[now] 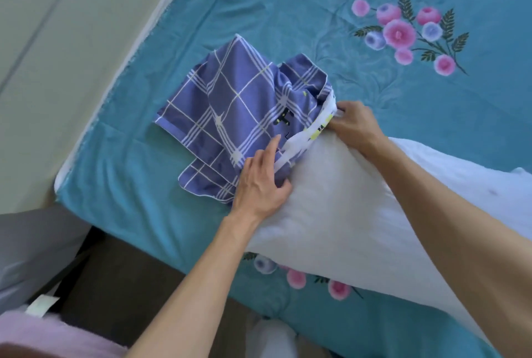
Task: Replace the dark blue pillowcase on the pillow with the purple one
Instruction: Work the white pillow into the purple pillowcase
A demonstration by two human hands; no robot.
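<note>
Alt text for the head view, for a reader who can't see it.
Two bare hands work a purple plaid pillowcase onto the end of a bare white pillow on a teal floral bedspread; the left hand and right hand each grip its opening.

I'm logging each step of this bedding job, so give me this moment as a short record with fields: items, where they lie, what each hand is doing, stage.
pillow: bare white pillow, lying on the bed
case: purple checked pillowcase, bunched at the pillow's far end, its white-edged opening just over that end
left hand: left hand grips the opening's near side
right hand: right hand pinches the opening's far side
surface: teal flowered bedspread
stage: case barely started onto the pillow; most of the pillow uncovered
dark blue case: not in view
</note>
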